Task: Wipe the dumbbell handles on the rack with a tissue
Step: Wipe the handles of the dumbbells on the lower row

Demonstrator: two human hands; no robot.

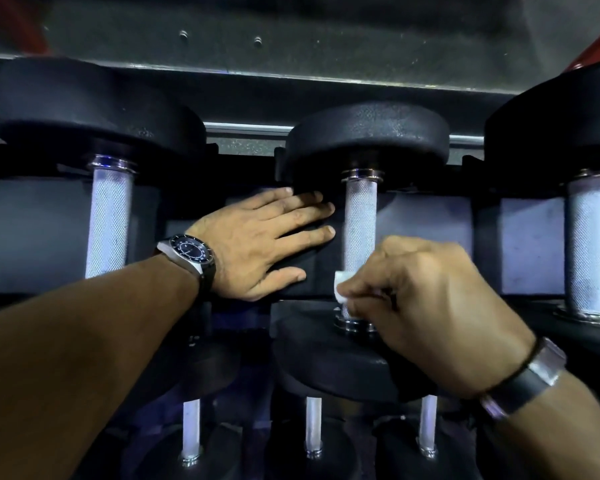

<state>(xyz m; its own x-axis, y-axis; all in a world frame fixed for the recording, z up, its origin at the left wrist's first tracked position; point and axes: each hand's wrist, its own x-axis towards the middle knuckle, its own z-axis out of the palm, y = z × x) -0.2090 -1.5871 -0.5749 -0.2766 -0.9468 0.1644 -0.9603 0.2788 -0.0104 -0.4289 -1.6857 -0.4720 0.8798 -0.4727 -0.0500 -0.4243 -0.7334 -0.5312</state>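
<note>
On the upper shelf of the rack (520,233), we press a white tissue (341,286) around the lower end of the middle dumbbell's knurled handle (360,223), our right hand (426,306) curled tight on it, while our left hand (257,242) lies flat, fingers straight, just beside the handle.

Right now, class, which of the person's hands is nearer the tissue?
Right. The right hand pinches the tissue against the middle dumbbell handle; the left hand lies flat on the black pad beside that handle, apart from the tissue.
</note>
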